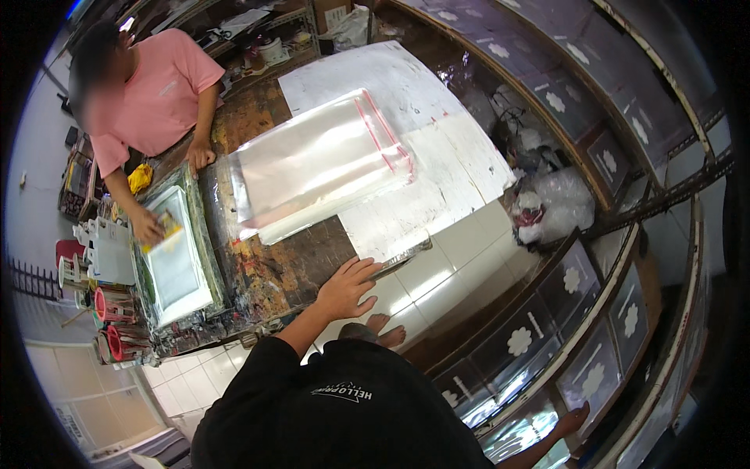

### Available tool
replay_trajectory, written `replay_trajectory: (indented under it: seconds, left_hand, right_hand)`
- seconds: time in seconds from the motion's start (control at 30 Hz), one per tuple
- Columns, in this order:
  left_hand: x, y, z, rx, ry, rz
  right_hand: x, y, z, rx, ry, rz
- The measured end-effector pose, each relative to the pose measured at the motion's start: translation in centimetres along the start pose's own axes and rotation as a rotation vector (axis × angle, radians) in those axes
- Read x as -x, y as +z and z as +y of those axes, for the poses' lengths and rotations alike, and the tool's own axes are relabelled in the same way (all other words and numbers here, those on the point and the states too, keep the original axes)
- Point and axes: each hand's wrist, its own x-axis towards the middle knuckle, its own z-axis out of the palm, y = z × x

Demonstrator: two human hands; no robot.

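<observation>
Nearest the camera was the person's own black shirt [344, 414], and from it one bare forearm reached up to the table [273, 273]. Which of the two hands it was could not be told for sure; it read as the left hand [348, 288]. The other hand was out of sight.

The hand lay flat with its fingers spread, gripping nothing. Its fingertips touched the near end of a thin metal strip [402, 258] that lay at the table's edge and ran away from the hand to the right. Below the hand, bare feet [383, 328] stood on the white tiled floor [445, 273].

Just beyond the hand lay a white sheet [437, 180], and on it a stack of clear plastic bags [320, 160] with red strips along one end. The stack was apart from the hand, above it and a little to its left.

Well to the hand's left stood red-rimmed pots [113, 324], their contents too small to tell. Above them a framed screen [176, 258] lay on the stained table, and a co-worker in a pink shirt [148, 86] pressed a hand [148, 227] with a yellow piece on it.

Far right of the hand, dark panels with white flowers [574, 277] leaned in racks.
</observation>
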Motion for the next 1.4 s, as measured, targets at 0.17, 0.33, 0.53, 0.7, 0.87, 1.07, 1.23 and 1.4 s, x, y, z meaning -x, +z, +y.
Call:
replay_trajectory:
  seconds: [0.17, 0.33, 0.53, 0.7, 0.87, 1.07, 1.23, 1.4]
  left_hand:
    - [-0.7, 0.6, -0.5, 0.078, 0.022, 0.042]
    - [-0.9, 1.7, 0.0, 0.098, 0.058, 0.087]
    - [-0.1, 2.7, -0.4, 0.055, 0.098, 0.080]
    - [0.0, 2.3, -1.2, 0.158, 0.091, 0.114]
    - [-0.1, 0.9, -1.0, 0.176, 0.058, 0.132]
    - [0.7, 1.1, -1.8, 0.174, 0.065, 0.101]
    - [1.4, 1.3, -1.9, 0.158, 0.027, 0.083]
    - [1.2, 1.8, -2.0, 0.213, 0.028, 0.089]
  right_hand:
    - [-2.2, 3.8, -10.5, -0.519, -0.207, -0.155]
    - [6.2, 3.5, -33.2, -0.540, -0.425, -0.288]
    - [16.1, 4.5, -41.4, -1.158, -0.445, -0.855]
    - [20.1, 5.7, -39.6, -1.035, -0.387, -0.954]
    - [21.1, 7.4, -35.9, -0.971, -0.287, -0.975]
    - [21.2, 9.4, -35.3, -1.059, -0.217, -1.059]
    - [21.2, 10.4, -36.9, -1.145, -0.182, -1.168]
    - [20.6, 10.8, -38.4, -1.095, -0.238, -1.235]
